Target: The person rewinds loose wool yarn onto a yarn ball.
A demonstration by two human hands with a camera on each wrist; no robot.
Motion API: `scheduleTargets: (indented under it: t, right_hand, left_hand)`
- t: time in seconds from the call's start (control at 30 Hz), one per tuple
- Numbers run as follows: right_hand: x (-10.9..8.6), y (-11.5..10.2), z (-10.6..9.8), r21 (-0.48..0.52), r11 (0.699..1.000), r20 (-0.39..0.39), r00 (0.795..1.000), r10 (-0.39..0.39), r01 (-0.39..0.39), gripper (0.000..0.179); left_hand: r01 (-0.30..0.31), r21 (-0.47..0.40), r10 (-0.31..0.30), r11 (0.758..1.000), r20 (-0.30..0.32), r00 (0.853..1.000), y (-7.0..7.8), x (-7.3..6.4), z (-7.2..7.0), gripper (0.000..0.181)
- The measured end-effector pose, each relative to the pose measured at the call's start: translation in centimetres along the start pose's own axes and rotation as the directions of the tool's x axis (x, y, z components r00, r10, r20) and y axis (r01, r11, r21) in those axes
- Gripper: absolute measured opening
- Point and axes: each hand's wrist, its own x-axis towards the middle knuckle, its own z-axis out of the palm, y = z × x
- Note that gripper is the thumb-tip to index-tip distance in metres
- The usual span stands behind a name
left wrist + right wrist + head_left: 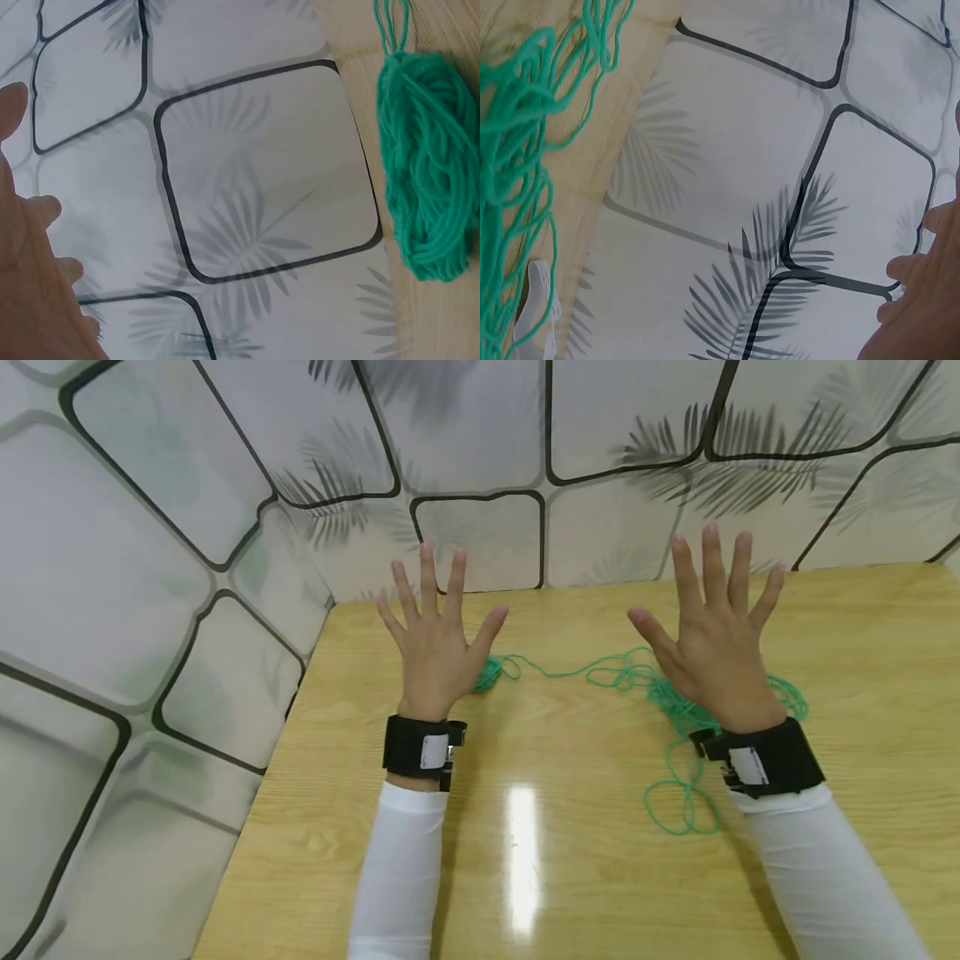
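Both hands are raised over the table with fingers straight and spread, holding nothing. My left hand (437, 660) partly covers a small wound bundle of green yarn (487, 675); the left wrist view shows this bundle (429, 165) as a thick folded skein with a loop at its top. Beneath my right hand (720, 652) lies a loose, tangled heap of green yarn (678, 706), partly hidden by the hand and wrist. A thin strand joins heap and bundle. In the right wrist view, the tangled loops (517, 150) lie beside a white paper strip (536, 311).
The light wooden table (577, 860) meets a wall (480, 539) patterned with dark outlines and palm leaves at its back. Another patterned wall (97, 593) stands along the left side. Black straps (411, 746) circle both wrists. Yarn loops (682, 802) trail toward the table's front.
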Motion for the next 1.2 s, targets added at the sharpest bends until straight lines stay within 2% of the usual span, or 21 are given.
scheduleTargets:
  t: [0.07, 0.13, 0.2, 0.33, 0.43, 0.53, 0.63, 0.83, 0.93, 1.1, 1.2]
  right_hand:
    - [0.1, -0.1, -0.4, 0.011, 1.000, 0.083, 0.996, 0.023, -0.024, 0.077]
    - [0.1, -0.1, -0.8, 0.035, 0.997, 0.191, 0.979, 0.066, -0.074, 0.079]
    - [0.2, 0.0, -1.1, 0.050, 0.990, 0.300, 0.947, 0.112, -0.132, 0.083]
    - [0.3, 0.2, -1.0, 0.050, 0.975, 0.473, 0.865, 0.169, -0.218, 0.089]
    - [0.2, 0.1, -0.5, 0.040, 0.973, 0.553, 0.816, 0.168, -0.228, 0.089]
    - [0.1, -0.2, 0.2, 0.036, 0.976, 0.602, 0.784, 0.152, -0.217, 0.087]
    - [-0.3, -0.7, 0.8, 0.039, 0.980, 0.626, 0.769, 0.128, -0.195, 0.081]
    - [-0.8, -2.0, 1.8, 0.038, 0.987, 0.673, 0.734, 0.091, -0.157, 0.069]
    - [-1.0, -2.6, 2.2, 0.048, 0.989, 0.679, 0.731, 0.069, -0.138, 0.067]
    - [-1.5, -3.6, 2.8, 0.069, 0.992, 0.681, 0.731, 0.032, -0.108, 0.064]
    - [-1.7, -4.1, 3.2, 0.079, 0.993, 0.684, 0.729, 0.012, -0.091, 0.062]
  left_hand:
    - [0.057, -0.033, -0.055, 0.998, 0.047, 0.997, -0.8, 0.3, -0.1, 0.080]
    - [0.123, -0.058, -0.118, 0.991, 0.093, 0.989, -2.0, 0.4, -0.1, 0.077]
    - [0.191, -0.076, -0.180, 0.979, 0.133, 0.975, -3.2, 0.3, -0.2, 0.075]
    - [0.301, -0.091, -0.279, 0.949, 0.196, 0.940, -5.6, -0.2, -0.2, 0.074]
    - [0.348, -0.096, -0.316, 0.933, 0.249, 0.916, -6.6, -0.5, 0.0, 0.074]
    - [0.365, -0.090, -0.325, 0.927, 0.295, 0.898, -6.9, -0.6, 0.4, 0.074]
    - [0.360, -0.082, -0.315, 0.929, 0.333, 0.889, -6.5, -0.5, 0.7, 0.074]
    - [0.317, -0.076, -0.268, 0.945, 0.374, 0.888, -5.3, -0.2, 1.4, 0.071]
    - [0.287, -0.049, -0.245, 0.957, 0.398, 0.884, -4.6, -0.1, 1.8, 0.070]
    - [0.251, -0.010, -0.215, 0.968, 0.481, 0.850, -3.8, -0.3, 2.5, 0.068]
    - [0.266, -0.015, -0.220, 0.964, 0.518, 0.826, -3.5, -0.4, 2.9, 0.068]
